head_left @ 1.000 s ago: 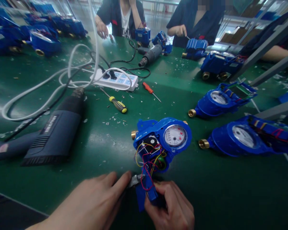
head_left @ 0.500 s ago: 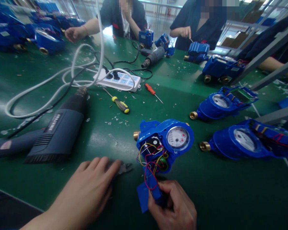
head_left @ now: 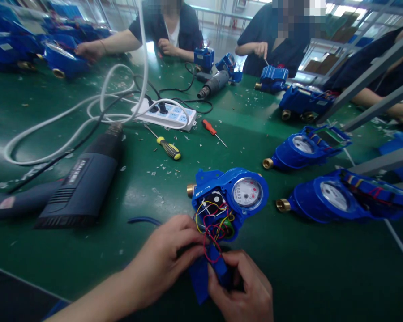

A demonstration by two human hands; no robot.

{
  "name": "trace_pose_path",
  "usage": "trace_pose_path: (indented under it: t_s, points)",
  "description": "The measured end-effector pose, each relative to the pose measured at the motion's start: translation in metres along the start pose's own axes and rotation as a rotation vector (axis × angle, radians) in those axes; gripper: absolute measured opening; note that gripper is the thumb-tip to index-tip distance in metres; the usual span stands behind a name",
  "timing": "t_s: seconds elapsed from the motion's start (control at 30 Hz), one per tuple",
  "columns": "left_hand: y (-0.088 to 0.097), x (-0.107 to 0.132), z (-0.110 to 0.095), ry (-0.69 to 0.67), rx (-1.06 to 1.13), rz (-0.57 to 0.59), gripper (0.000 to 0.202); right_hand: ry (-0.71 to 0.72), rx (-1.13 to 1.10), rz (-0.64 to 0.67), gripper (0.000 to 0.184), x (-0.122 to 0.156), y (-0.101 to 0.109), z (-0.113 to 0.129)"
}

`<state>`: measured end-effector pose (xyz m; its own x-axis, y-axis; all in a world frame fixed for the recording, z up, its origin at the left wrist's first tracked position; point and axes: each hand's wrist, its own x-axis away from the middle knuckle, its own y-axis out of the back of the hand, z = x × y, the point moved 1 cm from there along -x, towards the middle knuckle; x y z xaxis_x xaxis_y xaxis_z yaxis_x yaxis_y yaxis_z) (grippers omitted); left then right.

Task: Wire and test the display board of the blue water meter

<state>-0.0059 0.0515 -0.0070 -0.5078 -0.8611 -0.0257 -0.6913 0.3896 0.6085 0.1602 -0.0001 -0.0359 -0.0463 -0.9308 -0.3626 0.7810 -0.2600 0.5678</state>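
Note:
An opened blue water meter (head_left: 246, 192) with a white dial lies on the green table (head_left: 322, 268) in front of me. Red, yellow and black wires (head_left: 211, 226) spill from its open side down to a loose blue cover part (head_left: 199, 279). My right hand (head_left: 245, 290) is closed round that cover part from below. My left hand (head_left: 168, 255) has its fingers curled at the wires and the cover's upper edge; what they pinch is hidden. A thin blue tool handle (head_left: 144, 220) lies on the table just left of my left hand.
A dark heat gun (head_left: 83, 183) lies to the left, with a yellow-handled screwdriver (head_left: 168, 148), a red screwdriver (head_left: 210, 129) and a white power strip (head_left: 168, 115) with cables beyond. Two more open meters (head_left: 298, 150) (head_left: 332, 199) lie at right. Other people work across the table.
My left hand let go of the cutters on the table, then moved right to the wires and cover part. My right hand stayed on the cover part.

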Motion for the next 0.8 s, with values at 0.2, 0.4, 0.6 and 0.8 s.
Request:
trace_pose_path:
  t_s: [0.2, 0.4, 0.6, 0.8]
  points:
    - [-0.01, -0.002, 0.0, -0.171, -0.294, -0.155, 0.014, 0.024, 0.013, 0.006, 0.004, -0.003, 0.003, 0.001]
    - [-0.032, 0.0, 0.005, -0.229, -0.415, -0.316, 0.014, -0.055, 0.029, 0.049, 0.003, -0.003, 0.005, -0.001]
    - [-0.022, -0.001, 0.006, -0.039, -0.425, -0.445, 0.01, -0.241, -0.036, 0.019, 0.008, 0.001, 0.003, 0.001]
    - [-0.012, 0.013, 0.007, 0.059, -0.42, -0.53, 0.015, -0.501, -0.322, 0.085, 0.016, 0.007, -0.004, -0.009]
